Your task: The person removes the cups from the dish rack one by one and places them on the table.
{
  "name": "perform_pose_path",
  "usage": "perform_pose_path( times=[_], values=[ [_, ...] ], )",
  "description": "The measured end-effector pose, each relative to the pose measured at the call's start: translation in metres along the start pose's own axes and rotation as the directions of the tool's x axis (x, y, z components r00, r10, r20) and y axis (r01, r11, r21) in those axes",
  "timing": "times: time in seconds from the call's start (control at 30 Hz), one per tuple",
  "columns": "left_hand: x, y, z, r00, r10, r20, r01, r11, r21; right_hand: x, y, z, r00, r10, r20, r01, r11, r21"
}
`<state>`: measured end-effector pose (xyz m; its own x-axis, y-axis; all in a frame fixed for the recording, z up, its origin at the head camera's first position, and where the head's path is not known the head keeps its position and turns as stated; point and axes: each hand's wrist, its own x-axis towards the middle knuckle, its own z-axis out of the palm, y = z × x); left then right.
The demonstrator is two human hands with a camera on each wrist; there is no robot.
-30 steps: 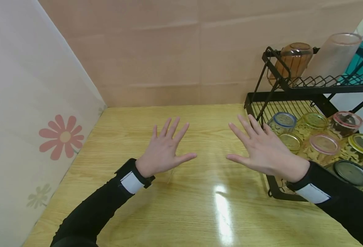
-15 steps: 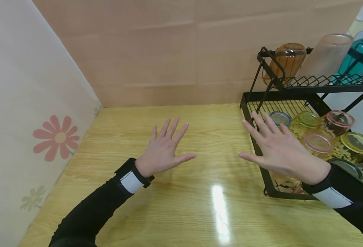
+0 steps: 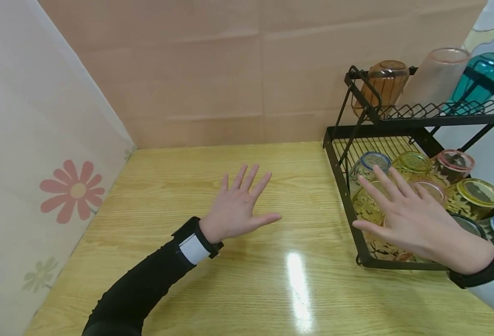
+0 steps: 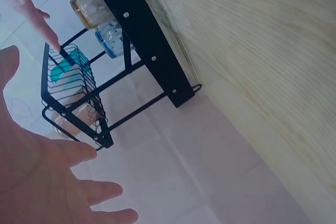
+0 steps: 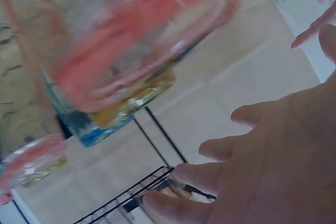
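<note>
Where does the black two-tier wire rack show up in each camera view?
Head: black two-tier wire rack, right side, cut off by the right edge.
Left wrist: the rack, upper left, cut off by the top edge.
Right wrist: only part of the rack, bottom centre.
Shared landmark: beige backdrop.

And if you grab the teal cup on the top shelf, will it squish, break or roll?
The teal cup looks stiff, its see-through wall maybe glass, so a drop might break it. Its round sides could roll, though the top shelf's rim might stop it.
</note>
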<state>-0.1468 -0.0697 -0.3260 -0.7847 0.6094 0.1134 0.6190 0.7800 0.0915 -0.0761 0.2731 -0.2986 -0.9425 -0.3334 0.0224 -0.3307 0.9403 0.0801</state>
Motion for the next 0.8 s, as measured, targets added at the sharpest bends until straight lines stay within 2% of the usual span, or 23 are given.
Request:
perform_pose_path(
  times=[0.27,0.47,0.8],
  values=[
    [0.011,0.020,0.008,0.999,0.036,0.015,-0.036,0.999,-0.002,-0.024,0.006,0.018,0.996,0.023,-0.088,-0.021,0.999,0.026],
    [0.019,0.035,0.014,0.997,0.064,0.031,-0.063,0.998,-0.024,-0.033,0.007,0.024,0.988,0.058,-0.145,-0.049,0.997,0.062],
    [0.030,0.061,0.025,0.992,0.124,0.035,-0.122,0.990,-0.066,-0.033,0.008,0.031,0.989,0.143,-0.038,-0.134,0.973,0.187]
  ],
)
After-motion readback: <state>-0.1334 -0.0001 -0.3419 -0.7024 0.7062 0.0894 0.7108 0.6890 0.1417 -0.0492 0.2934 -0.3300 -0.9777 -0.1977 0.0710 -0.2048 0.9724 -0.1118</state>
